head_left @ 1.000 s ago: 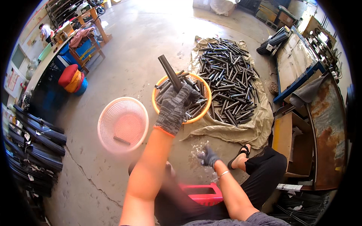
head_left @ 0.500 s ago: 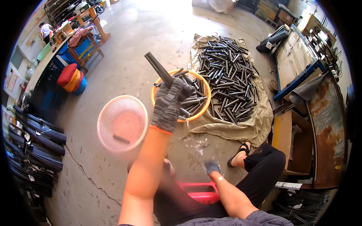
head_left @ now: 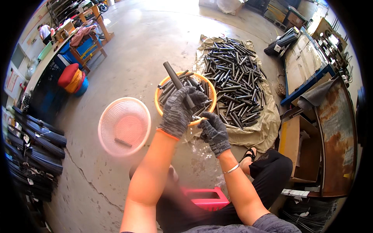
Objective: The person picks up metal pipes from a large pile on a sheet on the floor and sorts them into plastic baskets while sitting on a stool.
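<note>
My left hand [head_left: 179, 110], in a dark grey knit glove, is closed around a dark tube [head_left: 173, 75] that slants up to the left. It hangs over the near side of an orange basket [head_left: 157, 101] holding many similar tubes. Beside the tube's lower end, my right hand [head_left: 215, 134], gloved too, has its fingers curled in a pinch. What they grip, if anything, is too small to make out. On the left, a pale pink perforated basket [head_left: 103, 126] holds a single tube [head_left: 123, 142].
A large pile of dark tubes [head_left: 237, 85] lies on a tan cloth [head_left: 266, 136] beyond the orange basket. An open cardboard box [head_left: 291, 145] stands at right, bundled rods [head_left: 42, 155] at left. A pink-red stool [head_left: 210, 199] is below me. A person [head_left: 45, 32] works far left.
My right hand has come up from beside my knee to the tube's lower end. My left hand has shifted slightly right and lowered the tube's upper end.
</note>
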